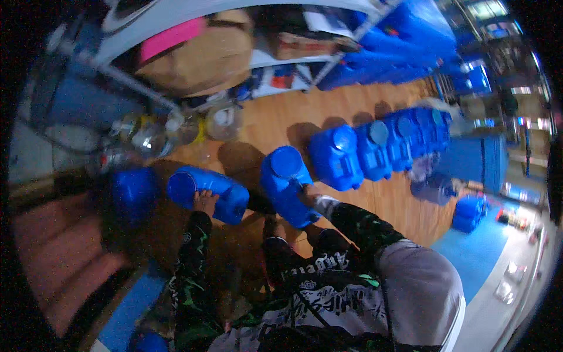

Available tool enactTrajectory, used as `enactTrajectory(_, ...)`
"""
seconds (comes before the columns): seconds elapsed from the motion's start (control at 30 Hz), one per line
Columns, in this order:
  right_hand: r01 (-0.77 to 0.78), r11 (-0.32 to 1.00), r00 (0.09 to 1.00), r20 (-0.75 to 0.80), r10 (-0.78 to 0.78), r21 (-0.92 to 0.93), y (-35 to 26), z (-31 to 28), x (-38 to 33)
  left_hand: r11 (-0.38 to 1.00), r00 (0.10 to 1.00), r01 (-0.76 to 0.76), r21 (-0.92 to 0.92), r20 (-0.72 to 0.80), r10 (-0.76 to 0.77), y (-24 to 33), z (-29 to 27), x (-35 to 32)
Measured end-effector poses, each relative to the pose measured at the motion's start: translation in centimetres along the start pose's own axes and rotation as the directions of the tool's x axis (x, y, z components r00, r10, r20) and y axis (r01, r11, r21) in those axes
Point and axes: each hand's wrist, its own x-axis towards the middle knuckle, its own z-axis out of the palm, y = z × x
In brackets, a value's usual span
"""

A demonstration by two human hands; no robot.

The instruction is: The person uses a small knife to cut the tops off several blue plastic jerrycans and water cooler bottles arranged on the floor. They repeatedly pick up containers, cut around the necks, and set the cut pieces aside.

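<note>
My left hand is closed on the handle of a blue plastic water jug, which is tilted with its round blue cap turned to the left. My right hand is closed around the handle of a second blue water jug, its wide round cap facing up and away from me. Both jugs are just in front of my legs, apart from each other. My fingers are partly hidden against the handles, and the picture is slightly blurred.
Several more blue jugs form a row on the wood-look floor to the right. Another blue jug stands at left. Clear round bottles sit below a shelf holding a brown bag. Steps lie at lower left.
</note>
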Motion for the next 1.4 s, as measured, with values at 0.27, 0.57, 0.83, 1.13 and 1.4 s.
enactTrajectory(0.27,-0.056,0.956,0.980,-0.170,0.108,0.286,5.7,-2.0,7.6,0.953,0.879,-0.287,0.099,0.422,0.222,17.0,-1.7,12.7)
enactTrajectory(0.57,-0.005,0.959,0.970,-0.233,0.074,0.282,11.4,-5.0,6.5,0.931,0.901,-0.358,0.068,0.288,0.325,22.4,1.0,17.5)
enactTrajectory(0.83,-0.061,0.896,0.806,-0.508,0.304,0.439,23.6,-8.3,0.5,0.916,0.950,-0.059,-0.398,0.259,0.173,25.1,0.4,11.6)
enactTrajectory(1.13,-0.366,0.902,0.671,-0.606,0.427,0.229,46.3,-18.2,0.0,0.661,0.843,-0.311,-0.683,0.123,0.524,44.1,-1.0,11.2)
enactTrajectory(1.4,-0.174,0.967,0.756,-0.603,0.253,0.188,52.8,-28.3,8.7,0.489,0.984,0.177,-0.854,0.158,-0.080,65.5,3.3,29.0)
